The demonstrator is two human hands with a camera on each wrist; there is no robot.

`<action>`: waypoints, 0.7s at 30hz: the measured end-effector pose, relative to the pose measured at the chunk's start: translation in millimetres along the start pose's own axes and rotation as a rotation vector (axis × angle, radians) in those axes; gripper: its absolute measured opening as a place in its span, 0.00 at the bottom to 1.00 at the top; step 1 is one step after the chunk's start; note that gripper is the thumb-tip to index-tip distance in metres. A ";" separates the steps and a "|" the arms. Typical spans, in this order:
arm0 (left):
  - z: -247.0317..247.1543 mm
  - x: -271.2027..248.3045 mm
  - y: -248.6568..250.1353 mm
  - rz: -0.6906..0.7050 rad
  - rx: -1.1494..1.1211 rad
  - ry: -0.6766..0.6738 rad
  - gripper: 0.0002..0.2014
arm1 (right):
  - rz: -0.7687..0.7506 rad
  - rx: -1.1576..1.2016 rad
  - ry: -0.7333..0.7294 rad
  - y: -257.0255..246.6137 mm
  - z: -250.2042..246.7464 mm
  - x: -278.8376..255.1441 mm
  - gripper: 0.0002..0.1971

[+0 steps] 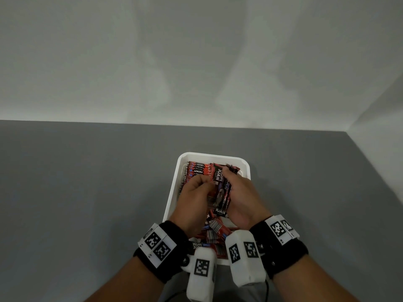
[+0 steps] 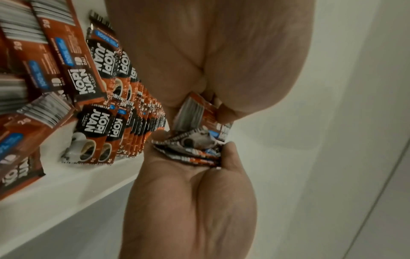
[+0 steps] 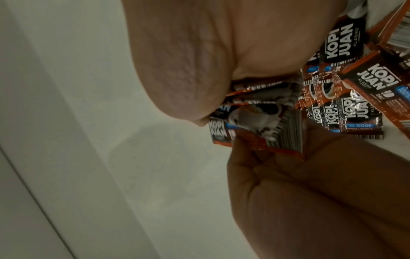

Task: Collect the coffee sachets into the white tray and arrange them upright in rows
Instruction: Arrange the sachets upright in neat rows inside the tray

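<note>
Sachets bunched together (image 1: pixel 219 194), being held between both hands over the white tray (image 1: pixel 214 156). Right hand (image 1: pixel 241 198) curling its fingers round the bunch from the outer side; left hand (image 1: pixel 193 200) pinching the inner edge with thumb and bent fingers (image 2: pixel 224 154) (wrist views showing the crinkled sachet ends (image 3: pixel 255 112) squeezed from both sides). Long side of the bunch pointing away from the wrists, toward the far end of the tray, so lying tipped back and not yet standing up. Just beyond the left fingers and a bit to their left, standing row of sachets (image 1: pixel 197 167) packed edge to edge (image 2: pixel 142 122) along the far part of the tray. Under the wrists, loose sachets (image 1: pixel 214 231) lying flat in a heap at the near end. Probably needing a tip upward and a small push forward, with the right hand carrying most of the bunch and the left hand sitting nearer the row. Cannot tell how many sachets are in the bunch.
</note>
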State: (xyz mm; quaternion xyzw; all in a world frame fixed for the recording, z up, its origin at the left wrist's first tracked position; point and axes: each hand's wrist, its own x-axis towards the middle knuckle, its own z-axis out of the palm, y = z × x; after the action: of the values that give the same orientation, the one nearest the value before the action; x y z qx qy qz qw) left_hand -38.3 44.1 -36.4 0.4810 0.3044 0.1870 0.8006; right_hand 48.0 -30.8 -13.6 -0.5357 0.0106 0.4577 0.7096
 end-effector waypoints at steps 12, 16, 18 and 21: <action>-16.1 7.0 12.4 0.112 0.112 -0.009 0.15 | -0.079 -0.192 -0.012 -13.3 -15.2 -3.1 0.18; -16.3 7.6 11.9 0.050 0.025 0.042 0.12 | -0.175 -0.223 -0.004 -15.3 -15.1 -2.2 0.17; -14.5 6.6 12.6 0.106 0.115 0.045 0.07 | -0.212 -0.262 -0.007 -14.6 -14.8 -2.5 0.18; -10.5 3.7 14.9 0.164 0.164 -0.018 0.15 | -0.191 -0.233 -0.098 -13.3 -10.5 -4.8 0.12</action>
State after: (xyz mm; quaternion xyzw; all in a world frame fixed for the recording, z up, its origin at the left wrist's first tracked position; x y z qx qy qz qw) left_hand -42.6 60.2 -28.1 0.5698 0.2710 0.2220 0.7434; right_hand 59.1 -42.0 -5.7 -0.5899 -0.1283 0.4117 0.6827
